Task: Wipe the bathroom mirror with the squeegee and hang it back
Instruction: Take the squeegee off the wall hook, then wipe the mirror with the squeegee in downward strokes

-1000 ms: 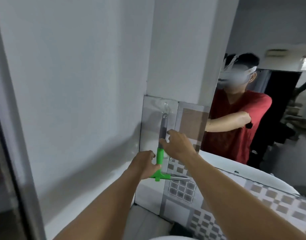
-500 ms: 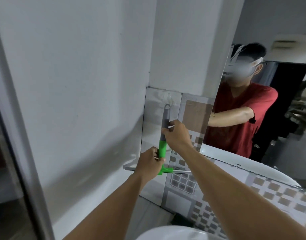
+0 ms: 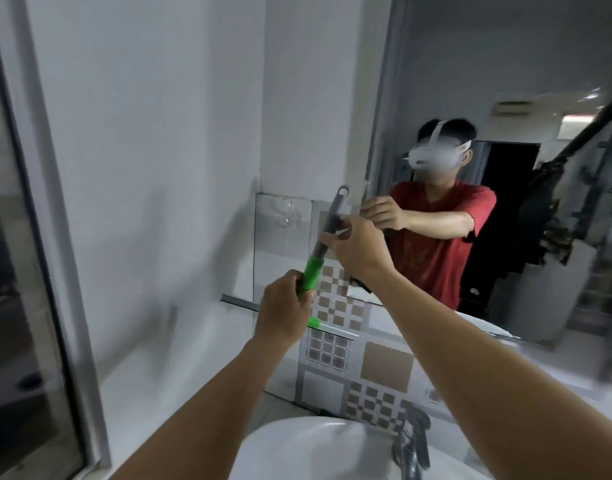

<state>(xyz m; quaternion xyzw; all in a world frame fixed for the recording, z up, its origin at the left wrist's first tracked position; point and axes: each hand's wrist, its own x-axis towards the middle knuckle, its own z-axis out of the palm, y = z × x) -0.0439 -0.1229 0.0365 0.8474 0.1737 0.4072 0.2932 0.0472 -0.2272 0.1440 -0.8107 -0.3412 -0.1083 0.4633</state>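
Observation:
The squeegee (image 3: pixel 323 244) has a grey upper handle, a green lower grip and a metal blade running left to right at the bottom. It tilts to the right, its loop end free in the air. My left hand (image 3: pixel 284 313) grips the green part just above the blade. My right hand (image 3: pixel 358 249) holds the grey handle higher up. A clear hook (image 3: pixel 285 216) sticks to the tiled wall, left of the handle's top and apart from it. The mirror (image 3: pixel 505 81) fills the upper right and reflects a person in a red shirt.
A white sink (image 3: pixel 297 448) with a chrome tap (image 3: pixel 413 441) lies below my arms. A white wall stands on the left, with a dark glass door and its frame (image 3: pixel 55 271) at the far left. Patterned tiles (image 3: pixel 360 368) cover the wall under the mirror.
The squeegee has come off the hook and moved right and up, tilting toward the mirror. Both hands stayed on it. The view has pulled back, showing the sink.

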